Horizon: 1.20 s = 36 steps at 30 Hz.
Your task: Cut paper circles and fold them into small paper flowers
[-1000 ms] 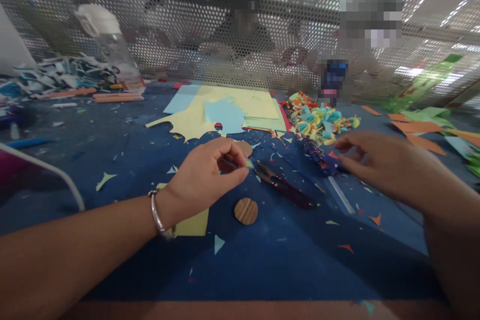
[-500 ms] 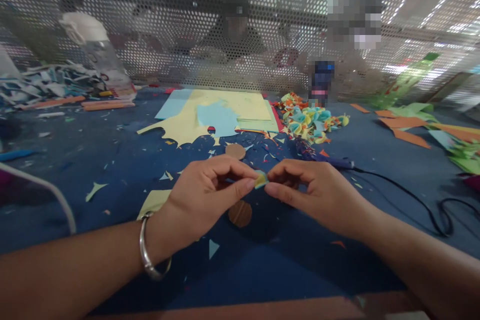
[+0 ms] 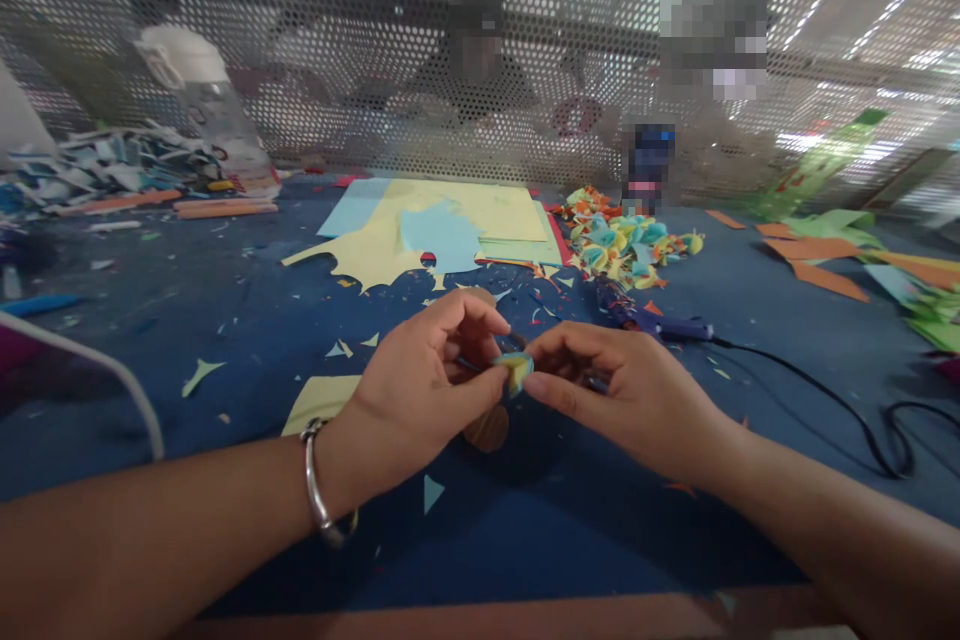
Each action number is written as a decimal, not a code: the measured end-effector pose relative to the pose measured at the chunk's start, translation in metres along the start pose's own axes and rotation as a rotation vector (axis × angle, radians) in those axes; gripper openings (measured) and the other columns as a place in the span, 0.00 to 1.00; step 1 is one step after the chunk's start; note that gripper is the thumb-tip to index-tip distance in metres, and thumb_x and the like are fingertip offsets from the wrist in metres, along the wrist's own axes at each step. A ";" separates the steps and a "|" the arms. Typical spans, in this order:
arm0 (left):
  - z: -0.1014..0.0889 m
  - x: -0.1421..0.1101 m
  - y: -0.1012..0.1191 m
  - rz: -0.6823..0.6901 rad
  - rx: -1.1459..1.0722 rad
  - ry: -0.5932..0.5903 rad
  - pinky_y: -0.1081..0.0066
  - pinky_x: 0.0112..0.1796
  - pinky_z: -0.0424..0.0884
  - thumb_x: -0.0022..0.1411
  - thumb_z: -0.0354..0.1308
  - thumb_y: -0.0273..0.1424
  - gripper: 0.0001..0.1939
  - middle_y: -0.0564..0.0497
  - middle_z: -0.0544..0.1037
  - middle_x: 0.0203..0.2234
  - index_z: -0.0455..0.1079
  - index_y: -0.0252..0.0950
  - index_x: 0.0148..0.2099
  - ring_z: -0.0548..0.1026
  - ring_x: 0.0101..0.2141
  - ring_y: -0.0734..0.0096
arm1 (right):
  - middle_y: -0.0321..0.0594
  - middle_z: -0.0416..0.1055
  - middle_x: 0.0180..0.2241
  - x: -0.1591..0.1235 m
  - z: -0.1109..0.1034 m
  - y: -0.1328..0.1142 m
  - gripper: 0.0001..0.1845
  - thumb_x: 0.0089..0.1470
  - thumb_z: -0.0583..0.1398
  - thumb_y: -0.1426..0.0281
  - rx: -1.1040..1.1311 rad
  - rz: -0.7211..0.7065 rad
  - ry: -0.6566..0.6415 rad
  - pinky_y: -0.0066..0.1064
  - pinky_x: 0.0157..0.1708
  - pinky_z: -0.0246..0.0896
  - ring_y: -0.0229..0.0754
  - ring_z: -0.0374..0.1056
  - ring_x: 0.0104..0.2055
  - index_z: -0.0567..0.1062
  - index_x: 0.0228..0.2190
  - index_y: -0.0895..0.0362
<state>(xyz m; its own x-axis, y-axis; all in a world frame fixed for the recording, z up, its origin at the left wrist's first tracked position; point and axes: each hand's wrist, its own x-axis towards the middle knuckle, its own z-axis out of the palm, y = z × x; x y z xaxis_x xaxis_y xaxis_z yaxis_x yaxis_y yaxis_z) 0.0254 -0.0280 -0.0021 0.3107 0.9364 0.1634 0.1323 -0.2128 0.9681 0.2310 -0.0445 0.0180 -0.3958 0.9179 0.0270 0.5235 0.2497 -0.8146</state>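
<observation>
Between my two hands is a small folded paper piece (image 3: 517,372), yellow inside with a light blue edge. My left hand (image 3: 439,375) pinches its left side between thumb and fingers. On its right side, the thumb and fingertips of my right hand (image 3: 607,380) close on it. A round brown cardboard disc (image 3: 487,430) lies on the table just below the paper, partly covered by my left hand. Another brown disc (image 3: 480,297) shows in part behind my left hand. Under my left wrist lies a yellow paper sheet (image 3: 319,402).
Cut yellow and blue sheets (image 3: 367,250) lie ahead, beside a heap of folded paper pieces (image 3: 630,245). A purple glue gun (image 3: 675,327) trails a black cord (image 3: 832,405). At left stand a bottle (image 3: 225,120) and paper strips (image 3: 112,160). People sit behind the perforated screen (image 3: 337,50).
My right hand has come in from the glue gun side to the paper piece and now pinches it. The left hand keeps hold while the piece is turned slightly.
</observation>
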 end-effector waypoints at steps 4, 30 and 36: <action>0.000 0.000 -0.001 -0.043 -0.004 -0.060 0.75 0.33 0.73 0.55 0.66 0.27 0.17 0.55 0.74 0.32 0.69 0.38 0.46 0.75 0.31 0.76 | 0.33 0.77 0.32 0.000 0.001 0.002 0.10 0.61 0.62 0.60 -0.009 -0.015 -0.015 0.27 0.31 0.62 0.36 0.68 0.30 0.79 0.37 0.53; -0.083 0.010 0.030 -0.187 1.089 -0.552 0.68 0.23 0.55 0.49 0.67 0.46 0.19 0.49 0.79 0.29 0.72 0.42 0.39 0.73 0.26 0.62 | 0.33 0.75 0.26 0.003 -0.023 0.015 0.08 0.60 0.60 0.67 -0.415 -0.033 0.237 0.26 0.25 0.60 0.34 0.66 0.25 0.79 0.33 0.55; -0.081 0.017 0.037 -0.285 1.119 -0.618 0.68 0.21 0.56 0.50 0.66 0.46 0.15 0.49 0.77 0.25 0.69 0.41 0.32 0.71 0.23 0.64 | 0.36 0.75 0.28 0.005 -0.030 0.023 0.10 0.59 0.61 0.60 -0.560 0.100 0.046 0.31 0.28 0.60 0.39 0.68 0.27 0.78 0.33 0.54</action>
<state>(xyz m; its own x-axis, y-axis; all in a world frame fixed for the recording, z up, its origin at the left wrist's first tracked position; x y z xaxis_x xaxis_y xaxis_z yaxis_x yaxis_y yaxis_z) -0.0403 0.0024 0.0516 0.4800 0.7686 -0.4228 0.8772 -0.4248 0.2238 0.2636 -0.0246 0.0172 -0.2972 0.9548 0.0013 0.8815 0.2749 -0.3839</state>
